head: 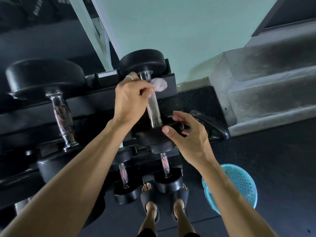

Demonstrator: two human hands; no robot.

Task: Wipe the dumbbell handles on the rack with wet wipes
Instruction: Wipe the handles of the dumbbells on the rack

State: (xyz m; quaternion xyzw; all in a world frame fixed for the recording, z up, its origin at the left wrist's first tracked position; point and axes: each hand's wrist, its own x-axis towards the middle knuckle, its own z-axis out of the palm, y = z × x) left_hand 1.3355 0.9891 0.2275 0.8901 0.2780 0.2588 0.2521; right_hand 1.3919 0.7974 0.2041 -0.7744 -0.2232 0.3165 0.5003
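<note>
Head cam: left hand [130, 98] fingers pinching wet wipe [159, 85] at dumbbell handle [152, 104]; right hand [186, 134] fingers loose, empty.

The black rack [171, 79] holds my dumbbells. One dumbbell [150, 93] sits on its top shelf between my hands, and a bigger dumbbell [51, 93] sits left of them. Two small dumbbells [165, 165] rest lower, under my hands. The dark floor [273, 159] holds a blue basket [242, 183] below my right hand.

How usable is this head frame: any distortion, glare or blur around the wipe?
Head view: wide-angle bending of the rack edges; dim, bluish light; reddish reflections on lower chrome handles; wet wipe in the left hand soft; right hand sharp.
</note>
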